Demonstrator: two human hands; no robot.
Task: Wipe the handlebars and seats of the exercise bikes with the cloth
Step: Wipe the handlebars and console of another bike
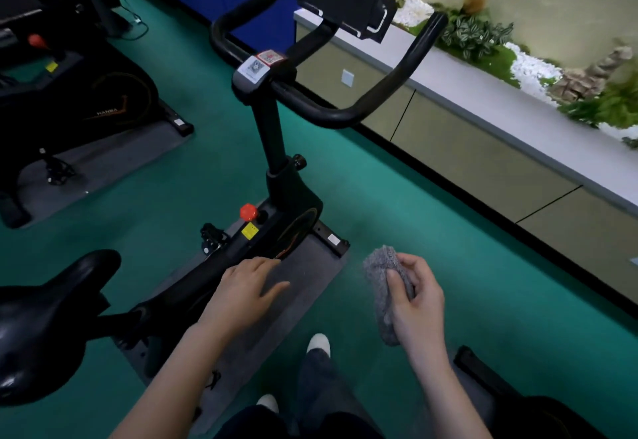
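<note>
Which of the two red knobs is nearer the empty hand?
The red knob on the centre bike's frame, just above the left hand; the other knob sits far off at upper left.

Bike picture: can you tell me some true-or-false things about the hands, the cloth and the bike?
1. The right hand holds the grey cloth. True.
2. The left hand holds a spray bottle. False: its fingers are straight and it holds nothing.
3. The cloth is rubbing the handlebars. False: it is held low, well away from them, over the green floor.
4. The seat is black. True.
5. The bike has a blue knob on its frame. False: the knob is red.
</note>
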